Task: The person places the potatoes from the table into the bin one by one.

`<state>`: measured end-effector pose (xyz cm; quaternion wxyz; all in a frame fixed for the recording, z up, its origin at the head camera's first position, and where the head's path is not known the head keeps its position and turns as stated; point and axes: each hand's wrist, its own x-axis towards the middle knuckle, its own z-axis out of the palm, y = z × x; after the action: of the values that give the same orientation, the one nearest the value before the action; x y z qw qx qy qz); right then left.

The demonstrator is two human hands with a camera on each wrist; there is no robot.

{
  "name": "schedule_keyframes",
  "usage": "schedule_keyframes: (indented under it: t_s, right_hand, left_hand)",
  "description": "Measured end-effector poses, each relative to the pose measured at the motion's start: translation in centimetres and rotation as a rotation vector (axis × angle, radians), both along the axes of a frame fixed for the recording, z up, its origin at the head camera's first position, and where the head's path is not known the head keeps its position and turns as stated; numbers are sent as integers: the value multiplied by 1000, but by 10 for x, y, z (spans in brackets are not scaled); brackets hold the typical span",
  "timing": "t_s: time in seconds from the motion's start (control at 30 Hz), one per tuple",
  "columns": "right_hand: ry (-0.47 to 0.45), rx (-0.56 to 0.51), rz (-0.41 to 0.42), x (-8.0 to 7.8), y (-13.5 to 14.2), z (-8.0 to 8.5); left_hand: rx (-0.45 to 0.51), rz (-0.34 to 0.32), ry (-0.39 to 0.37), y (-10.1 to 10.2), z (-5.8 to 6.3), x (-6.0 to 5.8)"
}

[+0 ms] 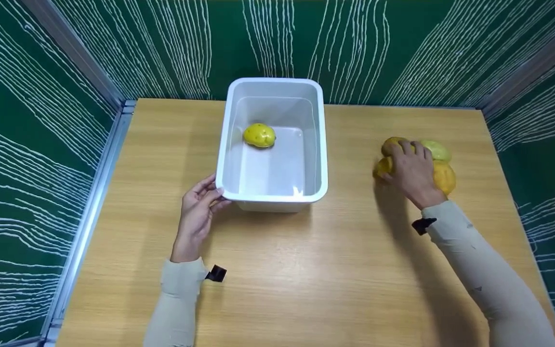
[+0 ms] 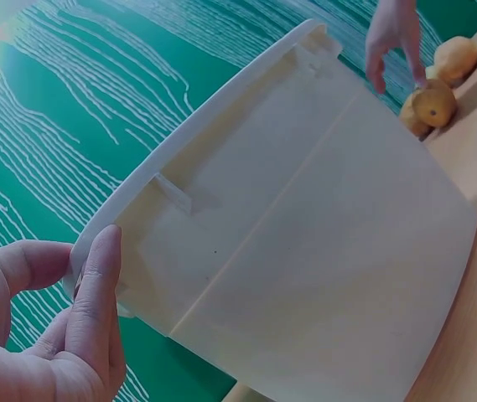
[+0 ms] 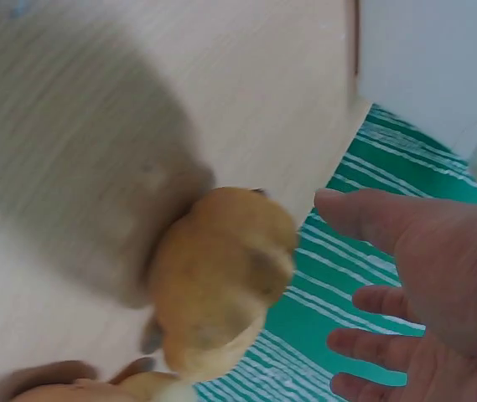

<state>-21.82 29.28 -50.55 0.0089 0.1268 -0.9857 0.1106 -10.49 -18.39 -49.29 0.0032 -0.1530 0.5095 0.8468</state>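
Note:
My left hand (image 1: pixel 196 212) pinches the near left corner of a white plastic bin (image 1: pixel 272 198) by its rim, thumb on one side and fingers on the other. Inside the bin lies a lumpy yellow, potato-like piece (image 1: pixel 259 135) with small dark specks. Over on the right, my right hand (image 1: pixel 411 168) hovers above a cluster of rounded produce. Around it show a pale green piece (image 1: pixel 436 150), an orange-yellow one (image 1: pixel 445 177), a yellow one (image 1: pixel 383 167) and a brownish one (image 1: pixel 392 142). Its fingers (image 3: pixel 372 347) are spread beside a yellow-brown lumpy piece (image 3: pixel 221 276), with a gap between.
A light wooden table (image 1: pixel 277 270) carries everything. Green panels with white wavy lines (image 1: pixel 354 48) stand behind it and at both sides. A metal frame rail (image 1: pixel 85 207) runs along the left edge. Black straps (image 1: pixel 216 273) sit at the sleeve cuffs.

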Motion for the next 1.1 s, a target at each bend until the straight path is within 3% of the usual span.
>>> schedule_keyframes:
  t_s: [0.17, 0.57, 1.1]
  right_hand:
    - [-40, 36, -9, 2, 9, -9]
    - [12, 40, -15, 3, 17, -28]
    - [8, 77, -38, -2, 20, -47]
  left_hand:
    - [-9, 2, 2, 0, 0, 1]
    - [-3, -3, 11, 1, -1, 0]
    - [12, 11, 10, 2, -2, 0]
